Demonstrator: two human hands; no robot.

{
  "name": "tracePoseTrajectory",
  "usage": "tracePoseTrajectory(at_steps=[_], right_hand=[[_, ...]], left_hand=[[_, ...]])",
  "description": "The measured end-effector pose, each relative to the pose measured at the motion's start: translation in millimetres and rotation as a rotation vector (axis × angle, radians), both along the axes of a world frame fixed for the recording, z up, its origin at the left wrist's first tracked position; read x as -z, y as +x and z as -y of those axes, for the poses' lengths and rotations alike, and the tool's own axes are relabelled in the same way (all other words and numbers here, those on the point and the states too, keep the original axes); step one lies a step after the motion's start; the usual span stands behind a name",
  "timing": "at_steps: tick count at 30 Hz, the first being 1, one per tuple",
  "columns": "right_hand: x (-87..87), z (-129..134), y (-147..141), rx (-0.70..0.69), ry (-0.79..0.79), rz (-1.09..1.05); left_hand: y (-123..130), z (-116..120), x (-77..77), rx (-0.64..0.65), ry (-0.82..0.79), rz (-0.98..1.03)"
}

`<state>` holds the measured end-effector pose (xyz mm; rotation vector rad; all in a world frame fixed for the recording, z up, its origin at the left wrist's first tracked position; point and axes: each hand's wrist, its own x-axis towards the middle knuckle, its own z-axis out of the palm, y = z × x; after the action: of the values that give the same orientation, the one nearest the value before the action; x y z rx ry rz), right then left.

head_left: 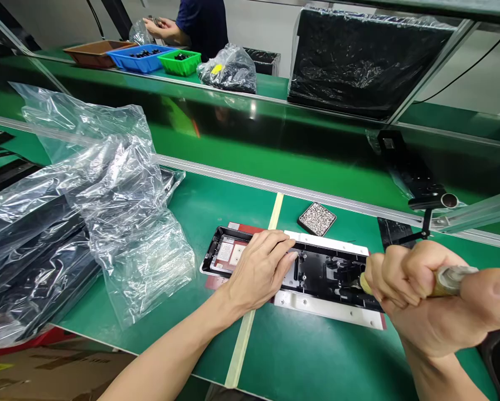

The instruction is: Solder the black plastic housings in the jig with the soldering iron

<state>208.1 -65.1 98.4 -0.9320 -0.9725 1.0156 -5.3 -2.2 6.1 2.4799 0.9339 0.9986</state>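
head camera: your left hand [258, 273] lay across the middle of the long black casing [316, 267], unclenched, its fingers loosely bent and touching it. your right hand [421, 289] was clenched around the handle of a yellowish tool [365, 283], above the right end of the casing; the tool's lower end pointed down at that end, though you could not tell whether it touched.

the casing itself lay lengthwise on a red board [250, 229], between two pale metal strips [323, 309], one along its far side and one along its near side. just beyond the casing stood a small black box of screws [317, 219]. a strip of pale tape [241, 351] ran across the green bench [333, 356], passing beneath the casing. to the left of the casing lay a big heap of clear plastic bags [136, 223] with dark parts inside. well beyond the casing stood a brown bin [97, 54], a blue bin [135, 60] and a green bin [178, 64], with a co-worker [203, 25] behind them.
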Motion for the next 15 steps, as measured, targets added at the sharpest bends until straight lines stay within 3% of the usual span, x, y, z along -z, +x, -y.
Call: tracePoseTrajectory(at_steps=[15], right_hand=[[1.1, 3.7, 1.5, 0.009, -0.023, 0.006]], left_hand=[[2.5, 1.3, 4.4, -0.003, 0.021, -0.029]])
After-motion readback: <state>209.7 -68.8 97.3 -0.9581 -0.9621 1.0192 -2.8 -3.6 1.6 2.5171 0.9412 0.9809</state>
